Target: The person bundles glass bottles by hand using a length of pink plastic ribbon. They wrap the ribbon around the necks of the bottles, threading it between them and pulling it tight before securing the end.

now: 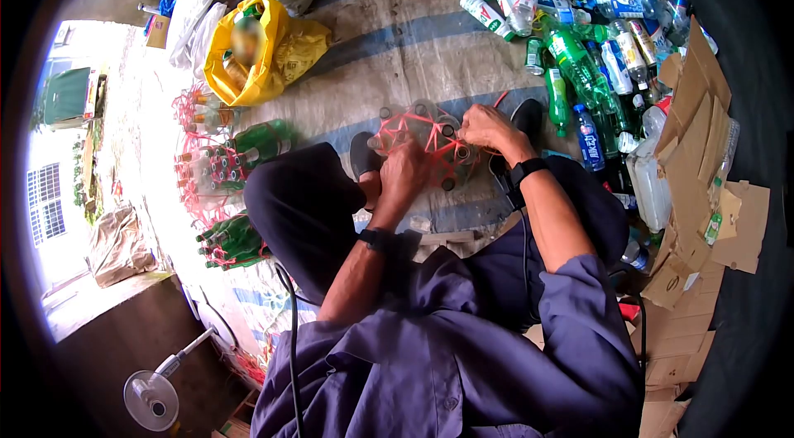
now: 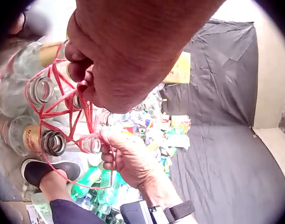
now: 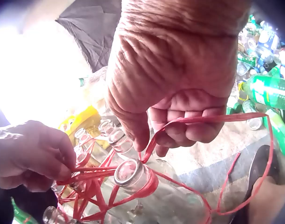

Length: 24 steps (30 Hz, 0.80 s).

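A cluster of clear glass bottles (image 3: 175, 193) stands upright between the person's feet, with red plastic string (image 3: 212, 119) wound and crossed around the necks. In the right wrist view, the left hand (image 3: 32, 154) pinches several taut strands at the left of a bottle mouth (image 3: 128, 172). Beside that same mouth, the right hand (image 3: 175, 79) holds the string between thumb and curled fingers; a loose length loops off to the right. From the head view, the left hand (image 1: 404, 172) is over the near left of the cluster and the right hand (image 1: 495, 130) at its right edge.
Bound bottle bundles (image 1: 219, 165) stand at the left, near a yellow bag (image 1: 289, 57). Plastic bottles and cans (image 1: 579, 66) are heaped at the right, beside cardboard (image 1: 691, 148). A fan (image 1: 151, 399) stands at the lower left. Striped sheeting (image 1: 372, 41) covers the floor.
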Each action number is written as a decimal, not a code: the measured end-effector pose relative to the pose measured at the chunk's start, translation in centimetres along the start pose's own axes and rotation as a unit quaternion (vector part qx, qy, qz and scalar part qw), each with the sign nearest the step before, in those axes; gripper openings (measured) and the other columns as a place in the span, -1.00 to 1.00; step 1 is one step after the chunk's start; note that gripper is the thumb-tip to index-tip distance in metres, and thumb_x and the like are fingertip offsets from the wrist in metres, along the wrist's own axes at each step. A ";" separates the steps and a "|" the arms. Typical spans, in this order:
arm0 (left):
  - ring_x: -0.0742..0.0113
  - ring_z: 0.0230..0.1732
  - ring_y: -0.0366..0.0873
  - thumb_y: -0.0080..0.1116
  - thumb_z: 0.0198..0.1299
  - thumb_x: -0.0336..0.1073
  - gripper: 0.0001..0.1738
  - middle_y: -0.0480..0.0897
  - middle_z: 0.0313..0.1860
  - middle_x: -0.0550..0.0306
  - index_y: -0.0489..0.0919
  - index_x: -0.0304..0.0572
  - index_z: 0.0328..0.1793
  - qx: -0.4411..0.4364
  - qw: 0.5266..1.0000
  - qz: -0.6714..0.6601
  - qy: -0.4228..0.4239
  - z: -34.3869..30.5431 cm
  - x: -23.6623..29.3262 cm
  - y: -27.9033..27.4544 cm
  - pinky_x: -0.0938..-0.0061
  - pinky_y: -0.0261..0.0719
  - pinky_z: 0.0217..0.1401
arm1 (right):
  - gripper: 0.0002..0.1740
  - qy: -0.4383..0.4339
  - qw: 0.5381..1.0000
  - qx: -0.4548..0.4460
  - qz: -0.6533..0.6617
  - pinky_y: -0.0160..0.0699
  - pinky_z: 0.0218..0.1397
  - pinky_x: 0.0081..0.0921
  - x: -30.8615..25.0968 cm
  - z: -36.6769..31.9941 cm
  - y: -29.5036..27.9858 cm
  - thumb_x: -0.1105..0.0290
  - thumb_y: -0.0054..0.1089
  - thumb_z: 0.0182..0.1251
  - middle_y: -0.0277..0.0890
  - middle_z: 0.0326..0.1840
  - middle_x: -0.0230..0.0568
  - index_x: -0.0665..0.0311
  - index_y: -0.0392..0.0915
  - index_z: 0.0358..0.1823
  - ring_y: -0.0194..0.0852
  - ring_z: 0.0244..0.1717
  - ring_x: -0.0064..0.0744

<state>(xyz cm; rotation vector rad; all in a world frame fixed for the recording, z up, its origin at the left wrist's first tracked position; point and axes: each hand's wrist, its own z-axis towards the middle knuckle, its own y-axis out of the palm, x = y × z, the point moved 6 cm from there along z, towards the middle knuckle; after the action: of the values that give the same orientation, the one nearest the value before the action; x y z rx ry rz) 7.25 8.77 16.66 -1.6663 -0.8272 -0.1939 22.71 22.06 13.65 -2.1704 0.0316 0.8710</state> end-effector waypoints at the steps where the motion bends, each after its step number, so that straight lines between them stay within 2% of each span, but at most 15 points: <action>1: -0.11 -0.31 0.66 0.26 0.13 -0.13 -0.69 0.69 -0.39 -0.09 0.53 -0.23 -0.23 0.000 1.000 0.000 -0.001 -0.1 0.0 0.0 0.07 0.50 -0.31 | -0.70 0.000 1.000 -0.001 0.000 0.58 -0.04 -0.20 0.0 0.1 0.1 0.25 0.26 0.04 0.64 -0.29 0.20 0.36 0.70 -0.34 0.66 -0.17 0.10; 4: -0.12 -0.31 0.66 0.26 0.13 -0.14 -0.70 0.68 -0.39 -0.10 0.53 -0.24 -0.24 0.022 1.000 -0.004 0.016 -0.2 0.3 -0.3 0.06 0.50 -0.32 | -0.72 -0.011 1.000 -0.006 -0.028 0.58 -0.08 -0.18 -0.1 0.3 0.2 0.32 0.21 -0.03 0.63 -0.32 0.21 0.36 0.70 -0.34 0.65 -0.19 0.13; 7: -0.13 -0.31 0.66 0.26 0.12 -0.14 -0.70 0.68 -0.39 -0.11 0.53 -0.24 -0.23 0.000 1.000 -0.028 0.004 -0.2 0.2 -0.4 0.06 0.51 -0.31 | -0.72 -0.020 0.999 -0.023 -0.033 0.58 -0.13 -0.17 -0.3 0.2 0.1 0.36 0.16 -0.09 0.61 -0.34 0.22 0.35 0.69 -0.36 0.65 -0.22 0.14; 9: -0.13 -0.31 0.66 0.25 0.12 -0.15 -0.71 0.68 -0.39 -0.11 0.55 -0.23 -0.23 -0.034 0.999 0.003 0.006 -0.3 0.2 -0.2 0.05 0.52 -0.29 | -0.73 -0.016 0.998 -0.029 -0.048 0.57 -0.15 -0.16 -0.4 -0.1 -0.2 0.34 0.20 -0.07 0.61 -0.35 0.21 0.35 0.69 -0.36 0.65 -0.23 0.13; 13: -0.14 -0.28 0.66 0.24 0.12 -0.17 -0.73 0.69 -0.38 -0.11 0.58 -0.23 -0.22 -0.029 1.000 0.009 0.002 -0.7 0.6 -0.6 0.06 0.55 -0.26 | -0.72 -0.003 0.998 -0.035 -0.043 0.58 -0.14 -0.18 -0.4 -0.4 -0.1 0.32 0.21 -0.05 0.62 -0.33 0.20 0.34 0.69 -0.33 0.65 -0.22 0.12; 16: -0.16 -0.26 0.66 0.19 0.13 -0.22 -0.77 0.68 -0.38 -0.12 0.58 -0.22 -0.21 -0.002 1.000 -0.001 -0.014 -0.9 0.9 -1.2 0.05 0.55 -0.23 | -0.72 -0.013 1.000 -0.012 -0.009 0.58 -0.11 -0.19 0.1 0.0 0.4 0.31 0.19 0.01 0.62 -0.31 0.19 0.32 0.69 -0.30 0.65 -0.20 0.11; 18: -0.18 -0.25 0.66 0.15 0.15 -0.27 -0.81 0.68 -0.39 -0.11 0.56 -0.21 -0.19 0.019 1.000 -0.007 0.008 -1.0 1.2 -1.6 0.02 0.55 -0.21 | -0.72 -0.027 0.999 0.006 -0.017 0.59 -0.09 -0.19 -0.1 0.1 0.5 0.32 0.14 0.04 0.62 -0.29 0.19 0.31 0.70 -0.28 0.65 -0.19 0.11; 22: -0.22 -0.26 0.65 0.09 0.18 -0.29 -0.84 0.67 -0.40 -0.13 0.56 -0.20 -0.19 0.041 0.998 -0.023 0.043 -0.7 0.8 -1.5 -0.01 0.55 -0.22 | -0.72 -0.031 0.999 -0.013 -0.020 0.58 -0.08 -0.18 -0.2 0.4 1.0 0.32 0.12 0.05 0.61 -0.29 0.20 0.32 0.70 -0.30 0.65 -0.19 0.12; 24: -0.34 -0.23 0.61 0.22 0.15 -0.22 -0.66 0.67 -0.29 -0.22 0.43 -0.19 -0.03 0.023 0.998 0.026 0.053 -0.2 0.4 -1.1 -0.12 0.53 -0.26 | -0.74 -0.036 0.999 -0.007 -0.017 0.58 -0.09 -0.17 -0.1 0.5 1.2 0.32 0.14 0.03 0.61 -0.33 0.21 0.34 0.69 -0.36 0.65 -0.21 0.13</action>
<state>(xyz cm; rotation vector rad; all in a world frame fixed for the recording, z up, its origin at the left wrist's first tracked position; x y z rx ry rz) 6.96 8.76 17.80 -1.6186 -0.7041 -0.2240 21.96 21.53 12.70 -2.1454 -0.0473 0.9306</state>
